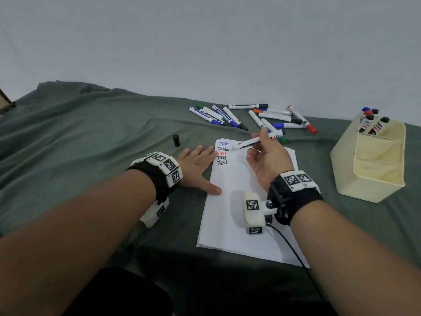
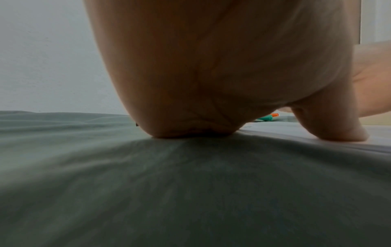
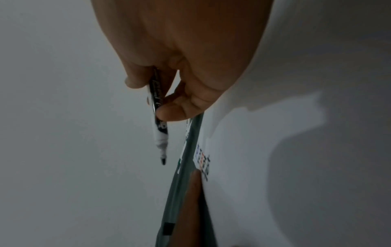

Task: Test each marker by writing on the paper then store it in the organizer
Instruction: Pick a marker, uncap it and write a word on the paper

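Observation:
My right hand (image 1: 265, 156) pinches an uncapped white marker (image 1: 247, 142), tip pointing left, just above the top of the white paper (image 1: 232, 213). In the right wrist view the marker (image 3: 158, 120) shows a dark tip between my fingers (image 3: 169, 113). Several "Test" words (image 1: 222, 153) in blue, black and red sit on the paper's top left. My left hand (image 1: 197, 166) lies flat, fingers spread, on the paper's left edge; its palm (image 2: 211, 83) presses the cloth. A black cap (image 1: 176, 140) lies left of the paper. The cream organizer (image 1: 373, 165) at the right holds several markers (image 1: 370, 122).
A loose pile of markers (image 1: 250, 117) lies on the green cloth (image 1: 91, 137) behind the paper, near the white wall. A green cap (image 1: 283, 140) rests by the paper's top right. A black cable (image 1: 293, 249) trails from my right wrist camera across the paper.

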Demonstrator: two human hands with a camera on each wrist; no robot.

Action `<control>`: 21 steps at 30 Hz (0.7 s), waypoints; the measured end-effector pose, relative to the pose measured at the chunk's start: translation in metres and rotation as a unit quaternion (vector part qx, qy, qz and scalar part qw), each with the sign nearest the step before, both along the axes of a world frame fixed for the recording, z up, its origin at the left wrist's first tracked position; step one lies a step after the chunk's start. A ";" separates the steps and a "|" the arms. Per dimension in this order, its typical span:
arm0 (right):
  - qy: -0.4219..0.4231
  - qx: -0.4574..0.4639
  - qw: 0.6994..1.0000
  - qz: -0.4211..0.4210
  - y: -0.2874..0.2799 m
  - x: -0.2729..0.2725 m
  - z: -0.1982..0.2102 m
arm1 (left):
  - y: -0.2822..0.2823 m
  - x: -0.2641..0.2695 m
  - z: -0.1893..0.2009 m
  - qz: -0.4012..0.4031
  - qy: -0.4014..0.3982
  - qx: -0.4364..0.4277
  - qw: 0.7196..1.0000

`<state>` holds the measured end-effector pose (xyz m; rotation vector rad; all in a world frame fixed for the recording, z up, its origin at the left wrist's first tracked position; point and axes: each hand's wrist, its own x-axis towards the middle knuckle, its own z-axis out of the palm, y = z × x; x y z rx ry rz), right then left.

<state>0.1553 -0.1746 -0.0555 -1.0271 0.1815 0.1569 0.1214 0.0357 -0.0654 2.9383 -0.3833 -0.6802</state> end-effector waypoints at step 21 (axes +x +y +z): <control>-0.122 -0.238 0.960 0.089 0.006 -0.005 -0.028 | -0.002 0.002 -0.001 -0.006 0.016 0.034 0.999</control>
